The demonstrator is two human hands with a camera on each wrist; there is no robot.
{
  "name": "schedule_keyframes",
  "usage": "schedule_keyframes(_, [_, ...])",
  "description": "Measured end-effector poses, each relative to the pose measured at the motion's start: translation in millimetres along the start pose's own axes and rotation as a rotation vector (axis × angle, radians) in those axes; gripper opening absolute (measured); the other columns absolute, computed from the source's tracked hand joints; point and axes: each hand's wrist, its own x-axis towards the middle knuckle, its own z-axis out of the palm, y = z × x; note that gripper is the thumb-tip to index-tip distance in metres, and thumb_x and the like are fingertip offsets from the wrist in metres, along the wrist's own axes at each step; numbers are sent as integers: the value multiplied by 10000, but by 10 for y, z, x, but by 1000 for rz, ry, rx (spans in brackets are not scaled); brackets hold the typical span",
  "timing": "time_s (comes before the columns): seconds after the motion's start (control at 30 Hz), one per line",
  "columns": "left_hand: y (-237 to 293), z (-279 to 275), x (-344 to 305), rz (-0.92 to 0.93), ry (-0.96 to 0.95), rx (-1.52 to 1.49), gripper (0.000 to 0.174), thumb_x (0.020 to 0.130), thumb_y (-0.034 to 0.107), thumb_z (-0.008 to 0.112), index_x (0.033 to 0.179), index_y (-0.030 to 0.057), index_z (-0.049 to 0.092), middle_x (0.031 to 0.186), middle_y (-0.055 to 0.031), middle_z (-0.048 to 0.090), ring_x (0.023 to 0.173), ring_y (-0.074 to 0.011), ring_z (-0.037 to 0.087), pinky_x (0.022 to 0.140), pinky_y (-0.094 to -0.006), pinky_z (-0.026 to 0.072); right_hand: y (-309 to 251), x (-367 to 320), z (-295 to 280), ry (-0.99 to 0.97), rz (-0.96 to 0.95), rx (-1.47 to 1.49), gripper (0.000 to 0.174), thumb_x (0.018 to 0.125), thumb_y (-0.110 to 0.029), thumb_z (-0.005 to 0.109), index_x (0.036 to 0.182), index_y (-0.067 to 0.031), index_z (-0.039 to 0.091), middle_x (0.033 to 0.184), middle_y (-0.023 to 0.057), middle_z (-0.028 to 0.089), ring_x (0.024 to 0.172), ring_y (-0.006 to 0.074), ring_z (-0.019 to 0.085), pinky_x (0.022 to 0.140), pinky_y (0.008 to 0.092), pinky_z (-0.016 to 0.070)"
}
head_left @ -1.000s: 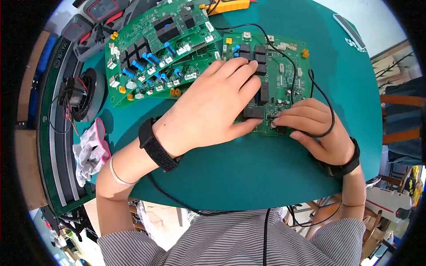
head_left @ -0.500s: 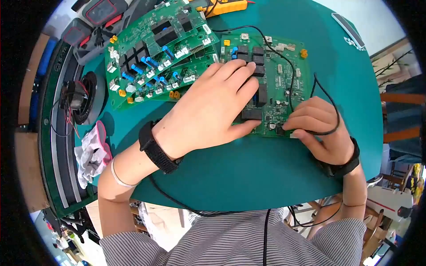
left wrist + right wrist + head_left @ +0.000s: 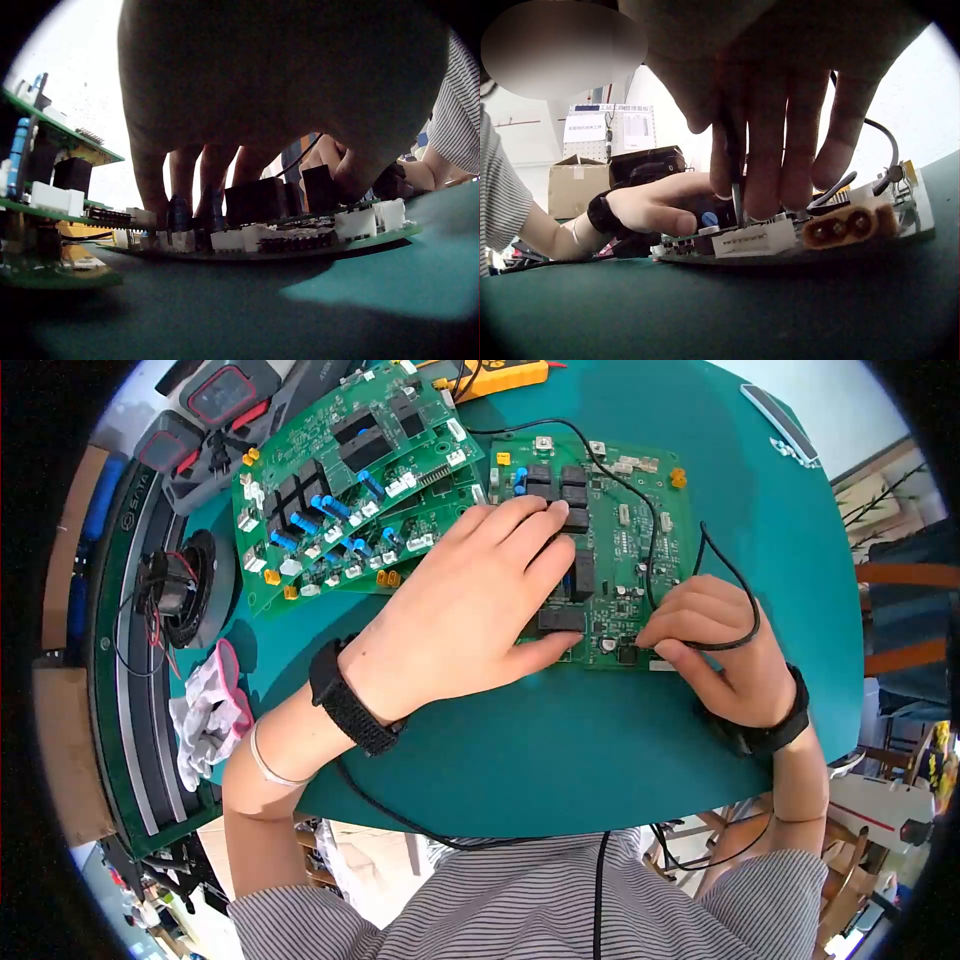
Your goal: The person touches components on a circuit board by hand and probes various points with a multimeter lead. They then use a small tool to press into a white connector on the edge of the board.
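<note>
A green circuit board (image 3: pixel 625 565) lies flat on the table. My left hand (image 3: pixel 465 610) rests on its left part, fingers spread over black relays (image 3: pixel 574 518) and thumb beside the lowest one. In the left wrist view, those fingers (image 3: pixel 214 176) reach down to the components. My right hand (image 3: pixel 735 650) pinches a thin dark probe (image 3: pixel 732 142) above the board's near right corner. The probe's metal tip (image 3: pixel 738 208) points down behind a white connector (image 3: pixel 754 240); whether it touches the board I cannot tell.
More boards (image 3: pixel 350 480) lie stacked at the upper left. A black cable (image 3: pixel 625 480) crosses the board. A yellow device (image 3: pixel 505 375) sits at the far edge, gloves (image 3: pixel 213 715) and a round motor-like part (image 3: pixel 185 585) at the left, a white-grey bar (image 3: pixel 775 420) at the far right.
My right hand has shifted right along the board's near edge, away from the small round component. My left hand keeps its place on the relays.
</note>
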Motion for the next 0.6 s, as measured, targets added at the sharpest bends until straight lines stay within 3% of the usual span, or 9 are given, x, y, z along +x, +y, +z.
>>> schedule_keyframes(0.2, [-2, 0, -4, -3, -2, 3, 660, 789, 294, 819, 1300, -37, 566, 1436, -194, 534, 1351, -386, 495, 1126, -482, 434, -11, -9, -9, 70, -38, -28, 82, 861, -55, 735, 873, -43, 655, 837, 96, 645, 770, 318, 619, 671, 418, 492])
schedule_keyframes(0.6, [-5, 2, 0, 3, 1, 5, 666, 785, 289, 819, 1310, -29, 561, 1437, -192, 535, 1348, -388, 497, 1113, -488, 439, 8, -13, 10, -6, 6, 54, 94, 870, -55, 730, 865, -33, 639, 824, 104, 626, 748, 322, 596, 640, 422, 477])
